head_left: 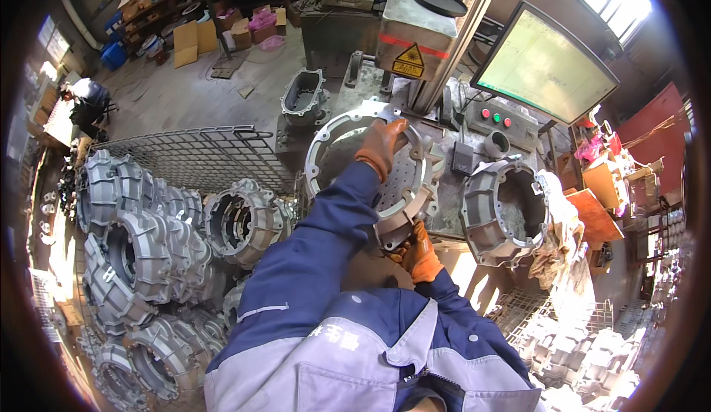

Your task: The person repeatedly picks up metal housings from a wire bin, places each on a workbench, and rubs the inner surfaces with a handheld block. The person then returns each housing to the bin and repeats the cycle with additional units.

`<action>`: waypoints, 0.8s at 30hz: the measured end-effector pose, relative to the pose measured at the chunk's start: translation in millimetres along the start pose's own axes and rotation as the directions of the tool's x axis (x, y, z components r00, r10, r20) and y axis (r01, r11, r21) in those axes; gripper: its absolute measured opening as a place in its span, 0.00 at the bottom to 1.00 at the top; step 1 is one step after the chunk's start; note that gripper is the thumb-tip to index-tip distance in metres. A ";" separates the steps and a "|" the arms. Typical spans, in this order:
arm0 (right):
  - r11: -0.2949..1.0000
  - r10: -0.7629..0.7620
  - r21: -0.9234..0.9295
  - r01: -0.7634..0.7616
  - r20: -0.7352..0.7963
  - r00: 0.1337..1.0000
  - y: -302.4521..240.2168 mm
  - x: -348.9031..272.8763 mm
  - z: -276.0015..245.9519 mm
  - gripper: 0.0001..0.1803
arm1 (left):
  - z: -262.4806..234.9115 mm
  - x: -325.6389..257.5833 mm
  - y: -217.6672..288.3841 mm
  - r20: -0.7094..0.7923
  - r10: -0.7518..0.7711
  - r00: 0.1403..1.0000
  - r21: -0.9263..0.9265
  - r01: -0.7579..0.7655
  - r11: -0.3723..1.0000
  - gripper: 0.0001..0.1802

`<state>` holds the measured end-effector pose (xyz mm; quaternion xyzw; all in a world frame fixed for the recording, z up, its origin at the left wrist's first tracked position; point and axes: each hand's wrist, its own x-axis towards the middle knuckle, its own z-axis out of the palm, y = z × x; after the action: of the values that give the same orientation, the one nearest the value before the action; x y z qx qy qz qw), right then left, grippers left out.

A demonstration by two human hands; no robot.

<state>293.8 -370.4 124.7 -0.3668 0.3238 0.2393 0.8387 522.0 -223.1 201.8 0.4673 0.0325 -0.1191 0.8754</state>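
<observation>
A large round grey cast-metal housing [337, 134] lies on the work table under a laser marking machine [415, 34]. My left hand [381, 145], in an orange glove, grips its far rim at the top. My right hand [420, 253], also orange-gloved, holds the near lower edge of the same housing. Both forearms wear blue sleeves and reach forward from the lower edge of the picture.
A second grey housing [503, 212] stands right of the held one, beside white rags [563, 227]. Several housings [148, 249] are stacked in a wire cage at left. A monitor [544, 64] and a button panel [496, 119] sit behind. Another person [89, 101] is far left.
</observation>
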 end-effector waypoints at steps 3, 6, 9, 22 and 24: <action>0.997 0.076 0.009 -0.076 -0.029 0.997 -5.0 5.6 6.0 0.50 | -12.9 48.3 -48.0 -0.126 0.025 0.992 0.123 -0.009 0.992 0.29; 0.987 0.126 0.112 -0.119 -0.059 0.990 -5.3 7.1 8.8 0.47 | -25.5 71.4 -79.1 -0.101 0.035 0.994 0.237 -0.010 0.971 0.35; 0.989 0.100 0.115 -0.092 -0.062 0.993 -5.2 8.9 7.6 0.53 | -23.2 68.4 -70.4 -0.045 -0.081 0.996 0.227 0.089 0.970 0.30; 0.999 0.047 -0.009 -0.047 0.087 0.995 30.8 -23.0 -22.0 0.41 | -59.2 -150.5 55.2 0.463 -0.173 0.869 0.814 -0.494 -0.306 0.38; 0.989 0.075 -0.134 -0.064 0.077 0.994 33.3 -20.0 -18.3 0.36 | -60.9 -151.6 42.4 0.463 -0.134 0.876 0.788 -0.476 -0.391 0.29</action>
<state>252.3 -367.2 114.2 -0.3995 0.2854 0.3041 0.8164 388.5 -123.2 227.5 0.9415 -0.3208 -0.0316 0.0984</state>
